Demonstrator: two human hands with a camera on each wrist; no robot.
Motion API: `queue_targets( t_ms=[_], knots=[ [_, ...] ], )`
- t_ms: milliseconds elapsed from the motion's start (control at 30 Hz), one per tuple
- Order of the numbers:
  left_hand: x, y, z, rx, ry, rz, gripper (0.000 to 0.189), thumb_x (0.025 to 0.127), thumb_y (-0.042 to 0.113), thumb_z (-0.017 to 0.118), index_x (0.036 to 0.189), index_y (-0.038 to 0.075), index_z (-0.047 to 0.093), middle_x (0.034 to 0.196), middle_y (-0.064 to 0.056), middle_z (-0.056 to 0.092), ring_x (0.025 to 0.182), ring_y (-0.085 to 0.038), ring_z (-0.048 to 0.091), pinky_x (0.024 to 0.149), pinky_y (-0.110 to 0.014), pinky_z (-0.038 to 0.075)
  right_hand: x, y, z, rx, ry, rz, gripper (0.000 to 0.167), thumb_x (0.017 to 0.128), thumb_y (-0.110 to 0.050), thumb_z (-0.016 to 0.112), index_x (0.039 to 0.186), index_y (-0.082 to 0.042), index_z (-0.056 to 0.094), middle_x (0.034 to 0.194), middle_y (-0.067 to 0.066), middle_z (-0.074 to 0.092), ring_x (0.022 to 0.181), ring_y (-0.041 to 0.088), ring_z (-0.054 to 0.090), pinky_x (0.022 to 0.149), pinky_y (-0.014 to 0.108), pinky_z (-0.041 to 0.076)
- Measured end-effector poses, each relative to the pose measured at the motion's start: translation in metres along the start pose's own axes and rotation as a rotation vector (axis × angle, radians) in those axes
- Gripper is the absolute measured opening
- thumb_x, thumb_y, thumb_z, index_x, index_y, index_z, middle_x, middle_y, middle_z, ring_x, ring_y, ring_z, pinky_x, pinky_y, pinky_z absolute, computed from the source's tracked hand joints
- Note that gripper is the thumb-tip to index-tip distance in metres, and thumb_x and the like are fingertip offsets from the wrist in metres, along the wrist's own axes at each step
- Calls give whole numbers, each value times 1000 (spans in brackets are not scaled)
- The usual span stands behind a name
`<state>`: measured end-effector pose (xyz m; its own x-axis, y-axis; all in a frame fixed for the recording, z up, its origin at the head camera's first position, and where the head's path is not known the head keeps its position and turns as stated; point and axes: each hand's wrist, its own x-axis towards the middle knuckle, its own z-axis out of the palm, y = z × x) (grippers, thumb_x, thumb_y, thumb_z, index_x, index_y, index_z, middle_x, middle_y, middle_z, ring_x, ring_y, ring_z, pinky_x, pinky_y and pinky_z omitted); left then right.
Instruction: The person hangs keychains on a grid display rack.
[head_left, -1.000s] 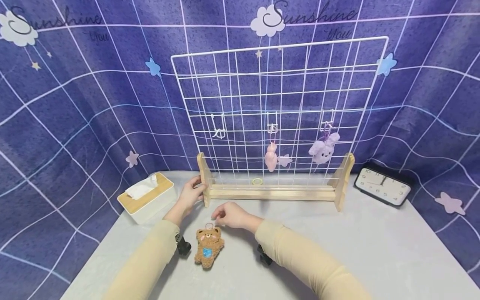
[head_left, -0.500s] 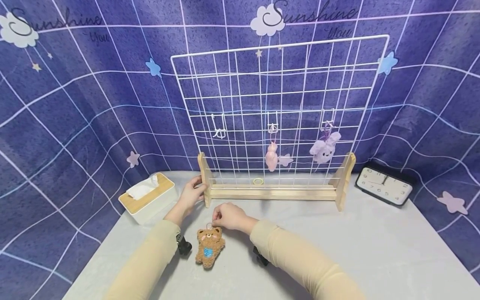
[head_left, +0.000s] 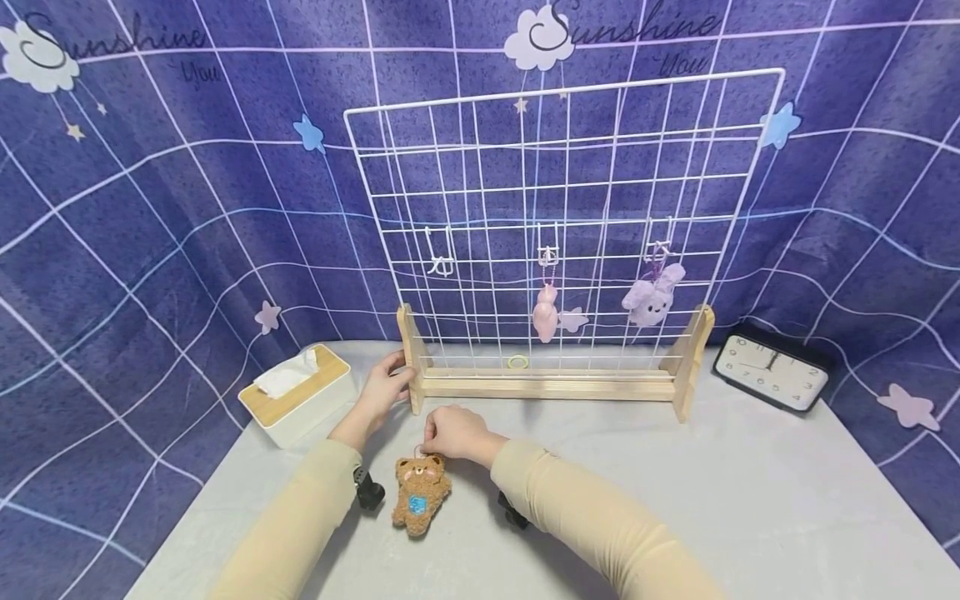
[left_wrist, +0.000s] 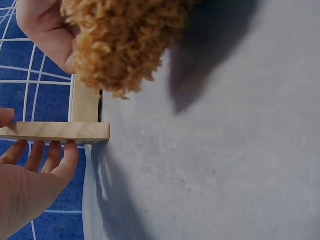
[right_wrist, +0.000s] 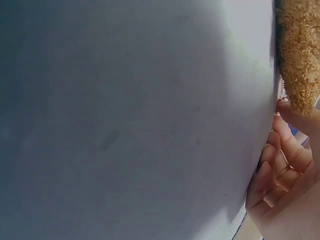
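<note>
A brown plush bear keychain with a blue patch lies face up on the table. My right hand pinches the thin loop at the top of its head. In the right wrist view, thumb and index finger meet beside the bear's fur. My left hand holds the left wooden upright of the white grid rack. The left wrist view shows its fingers on one face of the wood and the thumb at the other.
A white hook is on the rack's left. A pink plush and a purple plush hang from two others. A tissue box stands at left, a clock at right. A yellow-green ring is by the rack's base.
My right hand has moved slightly down and left onto the bear's loop and now pinches it. The left hand stays on the upright.
</note>
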<state>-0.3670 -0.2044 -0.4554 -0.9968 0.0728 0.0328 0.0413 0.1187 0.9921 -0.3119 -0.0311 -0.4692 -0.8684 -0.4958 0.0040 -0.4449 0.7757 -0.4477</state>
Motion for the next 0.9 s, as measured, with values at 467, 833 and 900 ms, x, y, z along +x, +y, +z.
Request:
queue_targets(
  t_ms=[467, 833, 900],
  knots=[
    [-1, 3, 2, -17, -6, 1, 58, 103, 7, 51, 156, -4, 32, 156, -28, 36, 134, -47, 46, 110, -56, 43, 2, 6, -2, 27, -17, -41, 13, 85, -24, 79, 72, -25, 75, 66, -17, 62, 60, 6, 54, 56, 21, 47],
    [2, -2, 1, -12, 14, 6, 54, 103, 7, 53, 153, -4, 37, 151, -28, 41, 129, -46, 50, 107, -54, 47, 6, 23, -11, 551, -75, -86, 5, 84, 0, 73, 83, -2, 77, 72, 8, 74, 62, 12, 68, 60, 21, 58],
    [2, -3, 1, -12, 13, 9, 54, 103, 7, 53, 153, -5, 37, 151, -28, 41, 130, -47, 50, 107, -54, 47, 5, 26, -12, 702, -112, -64, 3, 87, 4, 71, 87, 5, 74, 79, 14, 75, 71, 21, 74, 66, 28, 63]
  ],
)
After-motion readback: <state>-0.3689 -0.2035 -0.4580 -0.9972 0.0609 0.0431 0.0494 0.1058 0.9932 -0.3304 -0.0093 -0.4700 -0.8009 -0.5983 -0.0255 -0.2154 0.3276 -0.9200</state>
